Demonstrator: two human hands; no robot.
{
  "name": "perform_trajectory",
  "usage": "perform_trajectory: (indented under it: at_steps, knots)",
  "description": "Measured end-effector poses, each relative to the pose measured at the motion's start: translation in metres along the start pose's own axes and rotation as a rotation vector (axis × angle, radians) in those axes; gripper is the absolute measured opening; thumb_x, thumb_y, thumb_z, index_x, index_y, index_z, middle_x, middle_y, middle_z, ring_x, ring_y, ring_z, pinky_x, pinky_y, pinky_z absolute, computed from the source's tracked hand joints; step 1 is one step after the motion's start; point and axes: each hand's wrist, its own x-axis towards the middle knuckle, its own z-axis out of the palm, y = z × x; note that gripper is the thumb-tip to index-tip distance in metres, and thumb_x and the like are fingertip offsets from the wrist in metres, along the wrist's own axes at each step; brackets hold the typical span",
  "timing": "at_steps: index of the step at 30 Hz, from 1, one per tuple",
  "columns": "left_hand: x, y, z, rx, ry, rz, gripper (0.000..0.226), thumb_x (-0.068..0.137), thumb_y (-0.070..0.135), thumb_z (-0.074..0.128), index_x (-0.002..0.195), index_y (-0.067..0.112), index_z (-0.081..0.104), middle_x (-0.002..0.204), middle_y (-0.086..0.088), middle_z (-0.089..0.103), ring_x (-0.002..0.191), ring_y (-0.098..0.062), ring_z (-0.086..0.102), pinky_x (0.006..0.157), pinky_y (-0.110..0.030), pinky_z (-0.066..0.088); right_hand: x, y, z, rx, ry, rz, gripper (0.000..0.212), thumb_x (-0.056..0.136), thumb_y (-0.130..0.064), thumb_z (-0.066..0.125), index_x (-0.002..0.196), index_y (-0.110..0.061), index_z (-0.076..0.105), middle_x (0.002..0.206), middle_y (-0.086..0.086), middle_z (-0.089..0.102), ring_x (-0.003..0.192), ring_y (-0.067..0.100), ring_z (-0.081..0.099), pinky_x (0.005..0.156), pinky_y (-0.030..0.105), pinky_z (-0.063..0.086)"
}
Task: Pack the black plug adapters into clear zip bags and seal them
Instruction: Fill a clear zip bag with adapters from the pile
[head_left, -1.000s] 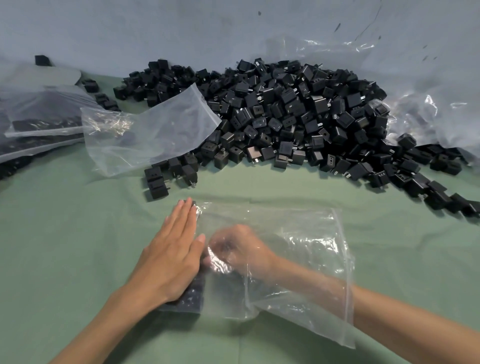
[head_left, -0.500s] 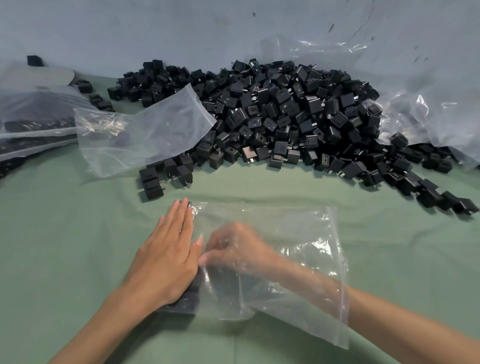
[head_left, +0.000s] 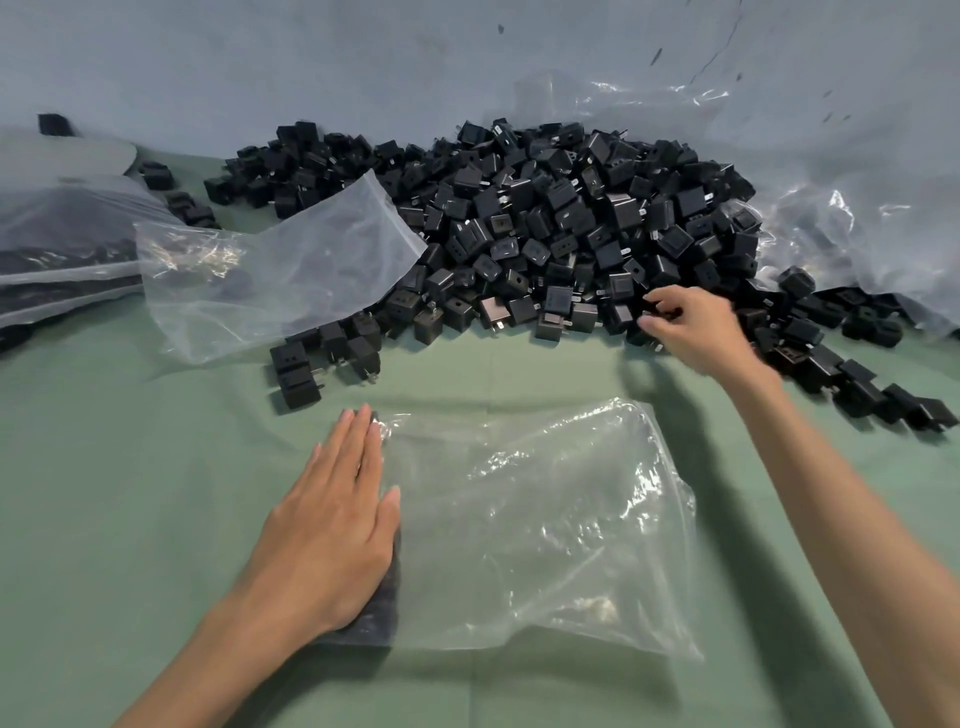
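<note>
Clear zip bag lying on the green cloth, long axis left to right
Left hand flat, fingers pressed together, holds down the bag's left end over dark adapters inside; right end puffed and loose, mouth side cannot be told. Bare cloth lies between bag and the pile of black plug adapters. Right hand at the pile's near edge, fingers curled on adapters there. Second empty bag leans on the pile at left; filled bags far left; crumpled plastic sheet right; grey wall behind
</note>
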Motion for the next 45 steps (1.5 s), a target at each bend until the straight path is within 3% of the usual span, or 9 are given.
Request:
perform_trajectory:
  at_steps: [4, 10, 13, 16, 22, 28, 32, 38, 45]
  knots:
    - [0.0, 0.001, -0.001, 0.032, -0.017, 0.013, 0.071, 0.076, 0.048, -0.022, 0.137, 0.012, -0.032, 0.15, 0.003, -0.036, 0.134, -0.006, -0.038, 0.105, -0.019, -0.025, 0.009, -0.005, 0.039, -0.279, 0.016, 0.029, 0.045, 0.089, -0.038, 0.064, 0.121, -0.009, 0.053, 0.121, 0.014, 0.049, 0.106, 0.044, 0.054, 0.085, 0.046, 0.044]
    - [0.0, 0.001, -0.001, 0.018, 0.001, 0.011, 0.067, 0.083, 0.047, -0.014, 0.137, 0.012, -0.029, 0.153, 0.002, -0.032, 0.137, -0.006, -0.034, 0.107, -0.019, -0.024, -0.022, 0.005, 0.015, -0.06, 0.083, -0.039, 0.008, 0.085, -0.014, 0.06, 0.091, -0.016, 0.064, 0.095, 0.007, 0.057, 0.089, 0.026, 0.053, 0.078, 0.032, 0.04]
    - [0.0, 0.001, 0.0, 0.009, 0.015, 0.007, 0.063, 0.092, 0.043, -0.004, 0.143, 0.011, -0.024, 0.155, 0.001, -0.029, 0.138, -0.006, -0.033, 0.106, -0.018, -0.024, -0.067, 0.013, -0.019, 0.162, -0.381, -0.003, 0.016, 0.081, -0.017, 0.066, 0.066, -0.024, 0.067, 0.063, -0.002, 0.058, 0.058, 0.012, 0.053, 0.058, 0.022, 0.042]
    - [0.001, 0.001, 0.001, -0.018, 0.012, 0.001, 0.064, 0.097, 0.04, 0.008, 0.149, 0.011, -0.017, 0.157, 0.002, -0.026, 0.139, -0.005, -0.03, 0.108, -0.019, -0.021, -0.115, -0.001, -0.03, 0.39, -0.943, -0.084, 0.019, 0.076, -0.043, 0.072, 0.079, -0.024, 0.076, 0.057, 0.001, 0.053, 0.05, 0.009, 0.046, 0.047, 0.017, 0.037]
    - [0.0, 0.002, -0.003, -0.082, 0.011, -0.001, 0.065, 0.098, 0.04, 0.014, 0.151, 0.012, -0.011, 0.158, 0.003, -0.022, 0.138, 0.0, -0.026, 0.104, -0.015, -0.021, -0.151, -0.04, 0.01, 0.792, -1.098, -0.21, 0.051, 0.078, -0.023, 0.074, 0.128, -0.029, 0.062, 0.129, 0.005, 0.062, 0.119, 0.02, 0.057, 0.099, 0.034, 0.047]
    - [0.002, -0.002, -0.002, -0.257, 0.009, -0.009, 0.058, 0.1, 0.036, 0.015, 0.152, 0.017, -0.004, 0.158, 0.012, -0.014, 0.14, 0.006, -0.019, 0.11, -0.012, -0.014, -0.156, -0.103, 0.066, 0.422, -0.747, -0.608, 0.053, 0.098, -0.022, 0.048, 0.144, -0.027, 0.024, 0.127, -0.011, 0.054, 0.119, 0.005, 0.052, 0.106, 0.032, 0.043]
    - [0.003, -0.005, -0.007, -0.471, -0.009, -0.022, 0.059, 0.096, 0.04, 0.005, 0.151, 0.02, 0.006, 0.157, 0.017, -0.003, 0.14, 0.01, -0.008, 0.113, -0.01, -0.006, -0.16, -0.127, 0.092, 0.382, -0.517, -0.848, 0.055, 0.094, -0.036, 0.046, 0.14, -0.005, 0.044, 0.124, 0.01, 0.062, 0.101, -0.01, 0.048, 0.094, 0.006, 0.041]
    - [0.002, -0.004, -0.014, -0.626, 0.014, -0.056, 0.069, 0.086, 0.04, 0.005, 0.151, 0.02, 0.014, 0.151, 0.022, 0.006, 0.136, 0.015, 0.001, 0.101, 0.004, -0.004, -0.154, -0.141, 0.109, 0.492, -0.456, -0.769, 0.035, 0.096, -0.026, 0.055, 0.123, -0.006, 0.062, 0.105, 0.008, 0.072, 0.083, 0.014, 0.069, 0.075, 0.023, 0.057]
    - [0.003, -0.004, -0.011, -0.657, 0.027, -0.063, 0.067, 0.086, 0.039, 0.009, 0.15, 0.02, 0.016, 0.15, 0.023, 0.008, 0.137, 0.015, 0.002, 0.105, 0.001, -0.002, -0.152, -0.143, 0.107, 0.57, -0.464, -0.678, 0.029, 0.1, -0.02, 0.048, 0.118, -0.007, 0.067, 0.103, 0.0, 0.071, 0.077, -0.017, 0.057, 0.071, 0.002, 0.043]
